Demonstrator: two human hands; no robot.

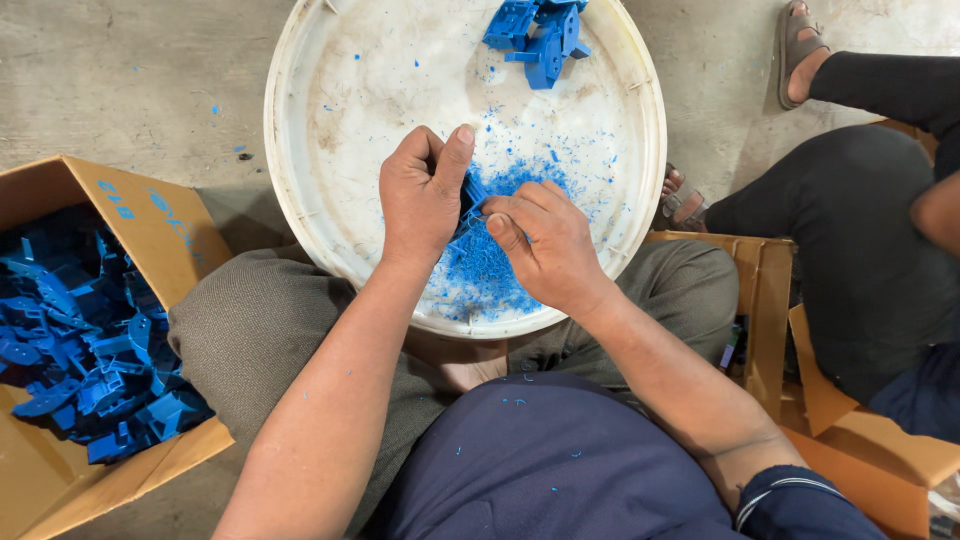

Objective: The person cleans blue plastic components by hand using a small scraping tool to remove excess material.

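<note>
Small blue plastic part (472, 195), mostly hidden, apparently gripped between both hands, over white basin (330, 120)

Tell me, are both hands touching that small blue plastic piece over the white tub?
Touching. The head view shows the left hand gripping the blue piece and the right hand pinching its edge.

Both forearms bare, reaching forward from the lower edge of view and converging at centre. Left hand (425, 195) curled into a loose fist, back of the hand up, thumb extended straight and pressed alongside the knuckles. Right hand (545, 245) just beside it, touching at the fingertips, fingers bent and pinched together toward the left palm, wrist angled inward. Right upper arm in a dark sleeve; knees folded apart beneath both arms.
</note>
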